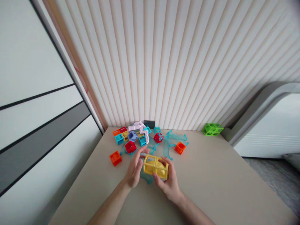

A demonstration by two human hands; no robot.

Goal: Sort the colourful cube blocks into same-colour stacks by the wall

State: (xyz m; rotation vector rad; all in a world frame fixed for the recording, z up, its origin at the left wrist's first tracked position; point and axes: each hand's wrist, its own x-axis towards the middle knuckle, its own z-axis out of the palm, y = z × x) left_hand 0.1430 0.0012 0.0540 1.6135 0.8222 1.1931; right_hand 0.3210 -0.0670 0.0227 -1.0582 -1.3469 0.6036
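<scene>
Two yellow open-framed toy cubes, joined side by side as a yellow block, are held above the table by my right hand. Its thumb lies along the lower edge and its fingers wrap the right end. At the left end of the block is my left hand, fingers stretched out and apart from the thumb; whether it touches the block I cannot make out. Just beyond my hands lie a red cube and an orange cube. Part of a translucent teal piece shows beneath the yellow block.
A pile at the back holds a lilac chain, a periwinkle cube and a blue cube. Teal track pieces spread rightward near another orange cube. A green block stands by the ribbed wall.
</scene>
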